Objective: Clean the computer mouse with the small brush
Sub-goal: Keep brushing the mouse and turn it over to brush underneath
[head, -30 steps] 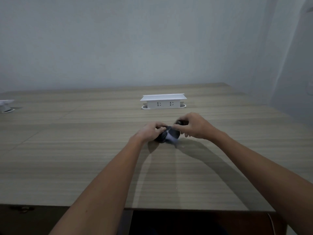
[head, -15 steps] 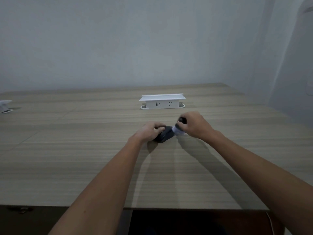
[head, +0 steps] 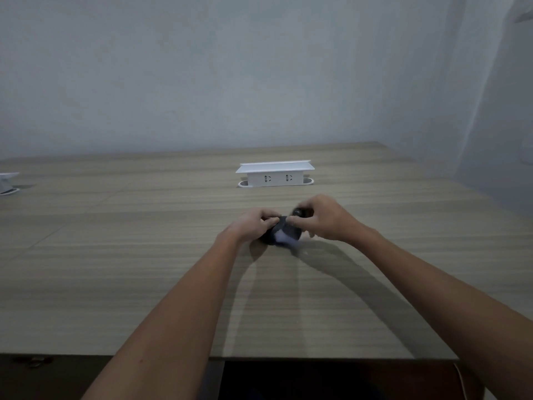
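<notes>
Judging by looks, the mouse (head: 284, 233) is being treated as light, hard and pretty slick, so it's best pinched by its sides. It's being kept on the wood-grain table (head: 144, 269), just in front of the white socket box (head: 275, 174). The left hand (head: 253, 223) is being curled around its left flank. The brush (head: 300, 212), dark-handled with pale soft bristles, is being gripped by the clenched right hand (head: 323, 217) and dragged over the rounded matte shell.
</notes>
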### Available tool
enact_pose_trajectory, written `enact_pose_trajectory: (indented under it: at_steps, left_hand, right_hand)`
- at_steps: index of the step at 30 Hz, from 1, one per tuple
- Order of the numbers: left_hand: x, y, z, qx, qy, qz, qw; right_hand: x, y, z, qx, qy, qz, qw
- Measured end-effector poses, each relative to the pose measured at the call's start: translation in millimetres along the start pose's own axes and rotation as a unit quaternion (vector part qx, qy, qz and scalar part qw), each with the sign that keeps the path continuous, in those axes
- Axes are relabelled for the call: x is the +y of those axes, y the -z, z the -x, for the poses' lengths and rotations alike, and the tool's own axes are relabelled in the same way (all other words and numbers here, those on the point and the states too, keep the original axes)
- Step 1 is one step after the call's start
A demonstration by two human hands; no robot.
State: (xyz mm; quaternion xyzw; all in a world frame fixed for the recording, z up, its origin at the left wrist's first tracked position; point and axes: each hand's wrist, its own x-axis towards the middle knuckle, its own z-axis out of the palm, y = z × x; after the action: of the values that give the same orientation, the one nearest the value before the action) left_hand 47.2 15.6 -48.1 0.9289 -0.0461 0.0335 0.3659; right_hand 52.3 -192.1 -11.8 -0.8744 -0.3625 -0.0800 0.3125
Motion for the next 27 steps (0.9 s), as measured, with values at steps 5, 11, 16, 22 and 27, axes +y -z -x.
enact_pose_trajectory:
  at_steps: [5,11,16,22,27]
  left_hand:
    - [2.8,-1.0,-0.7,0.000,0.005,-0.001,1.000]
    - [2.0,-0.6,0.6,0.003,0.005,-0.001,1.000]
    - [7.9,0.1,3.6,0.005,0.005,-0.006,1.000]
    - [5.1,-0.5,3.6,0.016,0.005,-0.006,1.000]
    - [8.6,-1.9,5.3,0.017,0.012,-0.014,1.000]
  right_hand:
    - [7.4,-10.0,-5.4,0.063,-0.002,0.082,0.995]
    - [7.0,-5.6,0.7,0.035,0.020,0.020,0.999]
    - [14.9,-11.4,-2.3,0.073,-0.001,0.080,0.994]
    - [6.5,-7.1,3.3,0.026,0.025,0.019,0.999]
    - [17.0,-14.0,-2.7,0.096,0.003,0.092,0.991]
